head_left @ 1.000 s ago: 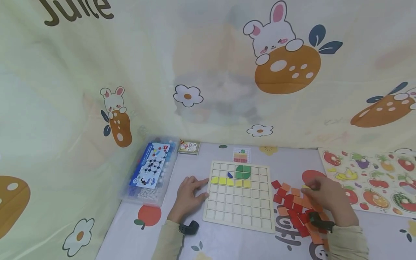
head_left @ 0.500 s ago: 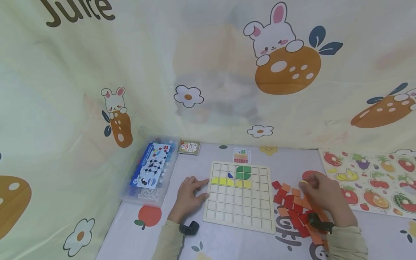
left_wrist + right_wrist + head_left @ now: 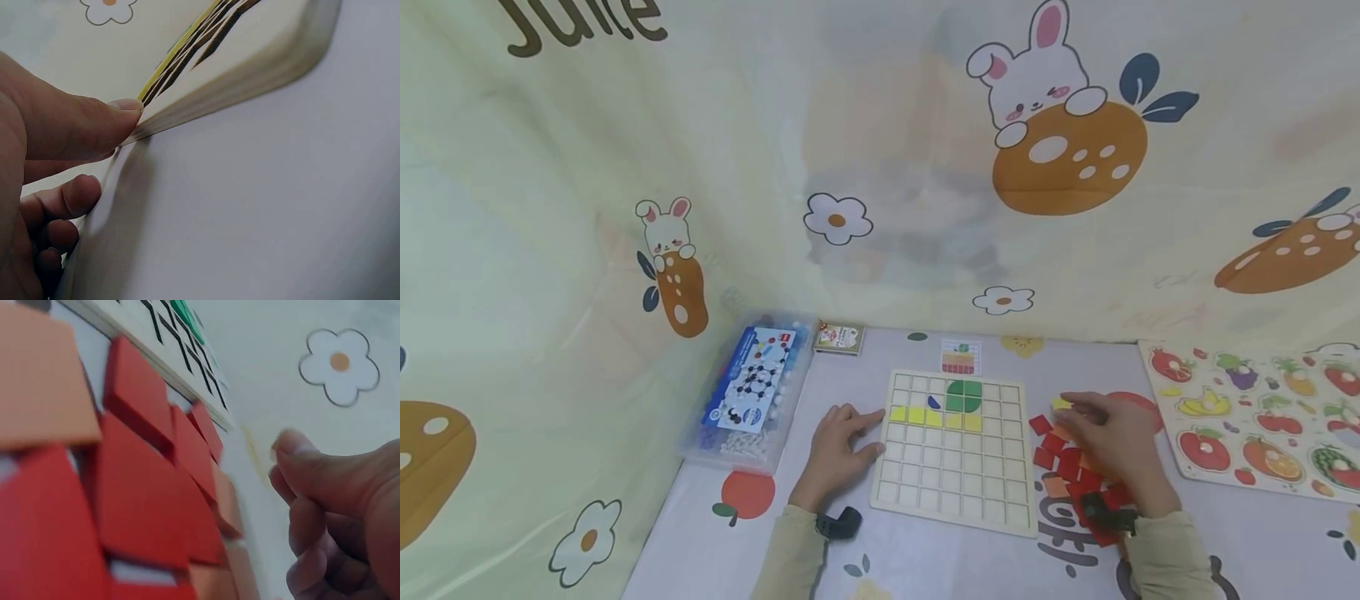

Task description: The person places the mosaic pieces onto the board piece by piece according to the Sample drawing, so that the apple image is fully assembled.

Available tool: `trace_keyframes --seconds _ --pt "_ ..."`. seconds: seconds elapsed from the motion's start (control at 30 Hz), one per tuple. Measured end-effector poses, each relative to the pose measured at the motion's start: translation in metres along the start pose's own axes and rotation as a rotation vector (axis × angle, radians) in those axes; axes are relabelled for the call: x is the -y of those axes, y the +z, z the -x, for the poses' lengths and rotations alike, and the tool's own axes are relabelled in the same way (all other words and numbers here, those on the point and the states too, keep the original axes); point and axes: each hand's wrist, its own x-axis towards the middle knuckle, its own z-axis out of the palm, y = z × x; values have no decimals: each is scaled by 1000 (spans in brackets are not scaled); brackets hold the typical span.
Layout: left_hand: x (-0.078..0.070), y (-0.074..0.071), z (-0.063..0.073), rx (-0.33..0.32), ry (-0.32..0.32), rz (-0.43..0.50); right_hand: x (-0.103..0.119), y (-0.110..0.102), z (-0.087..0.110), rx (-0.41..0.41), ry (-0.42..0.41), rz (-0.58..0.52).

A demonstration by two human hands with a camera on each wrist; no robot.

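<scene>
My left hand (image 3: 837, 450) rests at the left side of a wooden grid board (image 3: 917, 502); thumb and index finger touch its edge. The left wrist view shows the thumb (image 3: 87, 125) against the board's edge (image 3: 250, 87). Yellow tiles (image 3: 917, 415) form a row on the board, below green rounded pieces (image 3: 964, 397) and a small blue piece (image 3: 934, 402). At the right, my right hand (image 3: 1116, 437) pinches a yellow tile (image 3: 1060, 403) between thumb and fingers, over a pile of red tiles (image 3: 1069, 463) and orange tiles (image 3: 1056, 487). The hand hides part of the pile.
Behind the board lies a small pattern card (image 3: 961, 357). A clear plastic box (image 3: 748, 383) and a small matchbox-like box (image 3: 838, 338) stand at the left. A fruit puzzle board (image 3: 1225, 417) lies at the right. A printed curtain (image 3: 910, 275) hangs behind the table.
My right hand has moved left and slightly away from me with the yellow tile, which now shows more clearly. The left hand has stayed at the board's edge.
</scene>
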Motion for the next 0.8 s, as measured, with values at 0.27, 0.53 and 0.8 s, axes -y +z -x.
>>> trace_keyframes --seconds 0.27,0.53,0.8 --pt "0 0 -2 0 5 -11 28 15 1 -39 17 -41" --pt "1 1 -2 4 0 -15 48 40 4 31 -105 -78" --pt "0 1 0 3 -5 -14 55 58 9 52 -145 17"
